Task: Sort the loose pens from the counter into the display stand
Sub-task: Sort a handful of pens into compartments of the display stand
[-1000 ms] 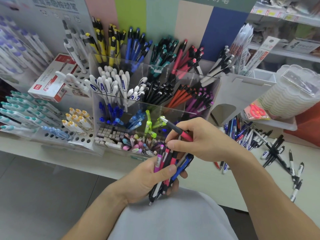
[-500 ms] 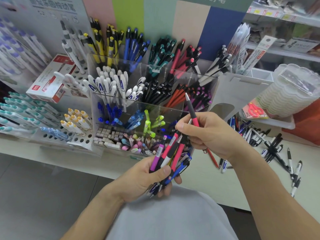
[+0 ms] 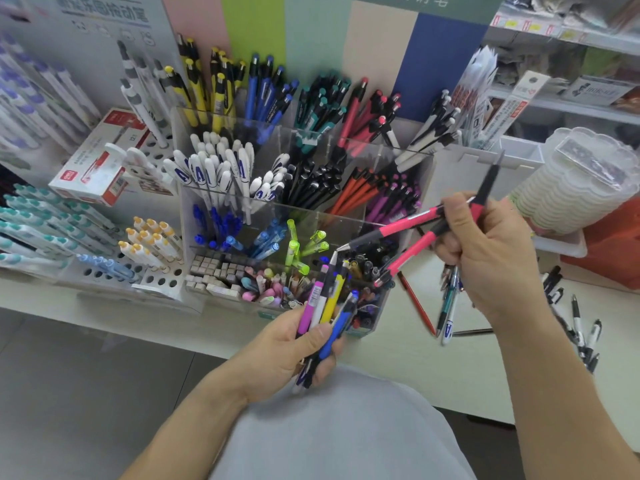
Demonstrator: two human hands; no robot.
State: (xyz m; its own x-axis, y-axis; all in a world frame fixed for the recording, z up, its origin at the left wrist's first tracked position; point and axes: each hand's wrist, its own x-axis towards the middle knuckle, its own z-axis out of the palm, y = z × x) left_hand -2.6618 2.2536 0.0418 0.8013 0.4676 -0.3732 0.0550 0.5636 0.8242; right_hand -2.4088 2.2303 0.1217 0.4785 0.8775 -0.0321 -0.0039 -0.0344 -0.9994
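Observation:
My left hand [image 3: 294,348] grips a bundle of mixed pens [image 3: 329,303], purple, white, yellow and blue, in front of the clear acrylic display stand [image 3: 346,216]. My right hand [image 3: 485,251] holds three pink-and-black pens [image 3: 405,226] fanned out to the right of the stand; two point down-left and one points up. The stand's compartments hold pens sorted by colour, with pink-and-black ones [image 3: 363,109] in the back row. Loose pens [image 3: 446,306] lie on the white counter [image 3: 415,358] below my right hand.
More loose black and white pens [image 3: 581,330] lie at the counter's right edge. A red-and-white pen box [image 3: 97,161] and white peg racks [image 3: 149,271] of pens stand left of the stand. A stack of clear containers [image 3: 575,185] stands at right.
My right hand has pulled the pink-and-black pens out of the left hand's bundle and moved up and right with them. The left hand's bundle is smaller and sits lower.

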